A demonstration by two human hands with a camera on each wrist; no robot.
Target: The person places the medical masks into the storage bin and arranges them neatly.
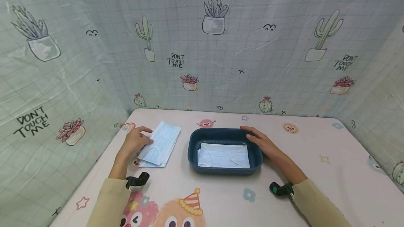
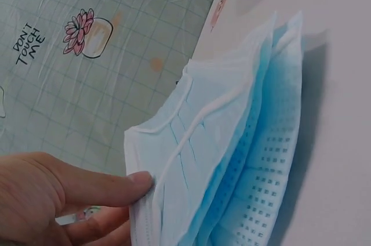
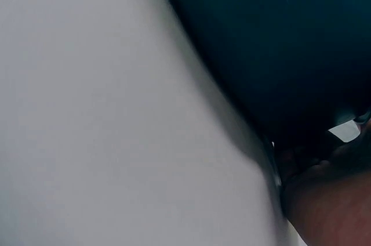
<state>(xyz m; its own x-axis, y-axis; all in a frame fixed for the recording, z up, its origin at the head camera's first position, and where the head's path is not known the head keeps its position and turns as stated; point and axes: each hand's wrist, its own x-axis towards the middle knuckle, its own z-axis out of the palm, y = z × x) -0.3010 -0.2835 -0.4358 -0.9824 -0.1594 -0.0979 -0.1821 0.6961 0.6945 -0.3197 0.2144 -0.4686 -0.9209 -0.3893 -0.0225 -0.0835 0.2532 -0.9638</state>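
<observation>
A few light blue disposable face masks (image 1: 164, 139) lie fanned together left of the box. My left hand (image 1: 137, 140) pinches their left edge; in the left wrist view its thumb (image 2: 139, 185) presses on the top mask and the other fingers pass behind. There the masks (image 2: 232, 141) spread apart at the far end, white ear loops showing. A dark blue rectangular box (image 1: 225, 171) stands on the table, with more face masks (image 1: 224, 156) lying flat inside. My right hand (image 1: 263, 143) grips its right rim, thumb over the inside. The right wrist view shows the box's outer wall (image 3: 278, 43) up close.
The table (image 1: 315, 164) has a pale cover with cartoon prints. A grey-green curtain (image 1: 240, 55) with cactus drawings hangs behind it and along the sides. Black wrist cameras (image 1: 137, 179) sit on both forearms, at the cuffs of the beige sleeves (image 1: 108, 200).
</observation>
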